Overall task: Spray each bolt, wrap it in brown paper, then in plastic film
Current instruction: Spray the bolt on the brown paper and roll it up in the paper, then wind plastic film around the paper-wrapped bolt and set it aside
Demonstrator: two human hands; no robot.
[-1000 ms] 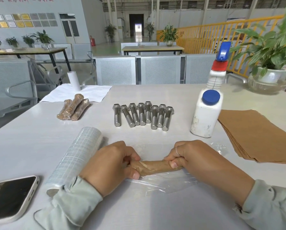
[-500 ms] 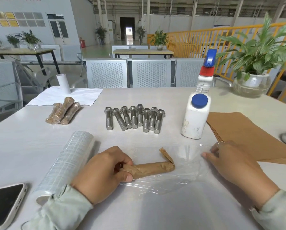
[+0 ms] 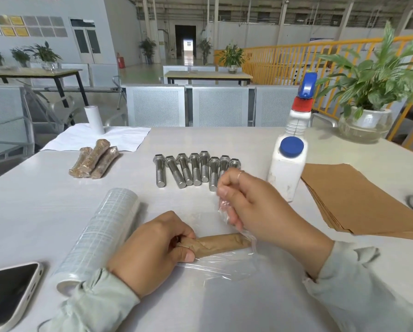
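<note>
A bolt wrapped in brown paper (image 3: 221,244) lies crosswise on a sheet of clear plastic film (image 3: 222,264) near the table's front edge. My left hand (image 3: 150,250) grips its left end. My right hand (image 3: 251,204) is raised above its right end and pinches the film's edge, pulling it up over the bolt. Behind them several bare steel bolts (image 3: 196,170) lie in a row. Three finished wrapped bolts (image 3: 94,159) rest at the back left. The roll of film (image 3: 100,236) lies left of my left hand.
A white spray bottle (image 3: 288,161) with a blue trigger stands right of the bolts. A stack of brown paper sheets (image 3: 358,200) lies at the right. A phone (image 3: 6,291) sits at the front left, a white cloth (image 3: 119,137) and a potted plant (image 3: 366,109) at the back.
My right hand let go of the wrapped bolt's right end, reached out to the film's right edge, and now lifts that edge up and leftward over the bolt. My left hand kept its grip.
</note>
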